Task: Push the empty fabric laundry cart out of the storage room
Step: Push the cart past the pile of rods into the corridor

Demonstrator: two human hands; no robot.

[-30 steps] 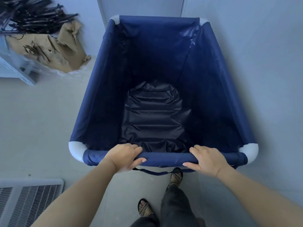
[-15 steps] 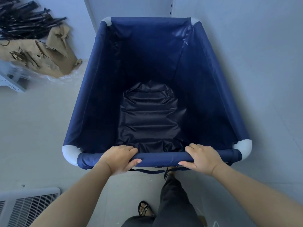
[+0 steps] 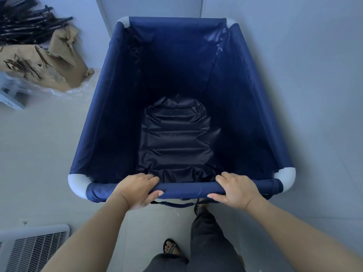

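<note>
- Laundry cart (image 3: 110, 107): fills centre of frame, standing on the floor (image 3: 39, 154), its right side close along a pale wall (image 3: 304, 95), its far end near a corner at top centre. Blue fabric liner slung on a tube frame with white corner elbows (image 3: 77, 183). Inside is bare, only the wrinkled dark bottom panel (image 3: 174, 142).
- Handling, my read: empty, so light; fabric walls are soft and will give, so no pushing on them. The near top rail (image 3: 186, 190) is the stiff part and the right place to grip. Sleeve fabric over the tube may slip or twist a bit. Wheels not visible, so can't tell how it steers.
- Lower left of frame: a floor vent grille (image 3: 33, 246). Upper left: torn brown cardboard (image 3: 49, 67) and a bundle of dark rods (image 3: 25, 26), well apart from the cart.
- Left hand (image 3: 137, 190): clamped over the near rail left of centre, fingers curled over the top, thumb underneath, forearm extended.
- Right hand (image 3: 235, 191): clamped on the same rail right of centre, same wrap. Hands set well apart, good for steering.
- Below the rail: a loose dark strap (image 3: 172, 204) hanging near the person's sandalled feet; possible snag.
</note>
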